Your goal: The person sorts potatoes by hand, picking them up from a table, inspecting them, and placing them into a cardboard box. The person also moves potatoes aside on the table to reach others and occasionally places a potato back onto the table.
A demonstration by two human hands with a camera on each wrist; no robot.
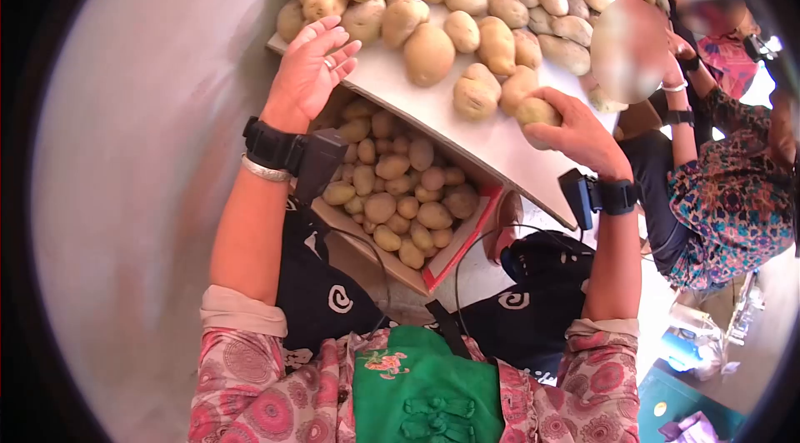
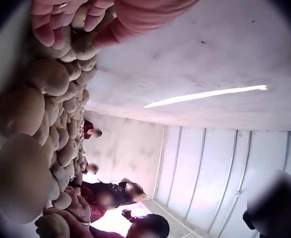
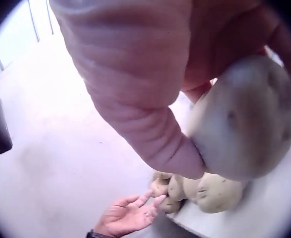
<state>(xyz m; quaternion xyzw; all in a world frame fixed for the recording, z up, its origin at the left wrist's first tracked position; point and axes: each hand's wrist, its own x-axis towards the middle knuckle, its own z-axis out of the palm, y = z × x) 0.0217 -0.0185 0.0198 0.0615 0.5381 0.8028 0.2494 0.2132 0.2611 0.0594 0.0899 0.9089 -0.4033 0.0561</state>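
Observation:
My right hand grips a potato just over the white table top; in the right wrist view the thumb and fingers curl round that potato. My left hand, palm up with fingers slightly bent, holds nothing beside the potato pile's left end. In the left wrist view the fingers of the left hand hang in front of potatoes. A few larger potatoes lie at the pile's near edge, between the two hands.
Below the table edge stands a cardboard box full of smaller potatoes. A pale wall rises at the left. Another person in a patterned top works at the right, with a teal container lower down.

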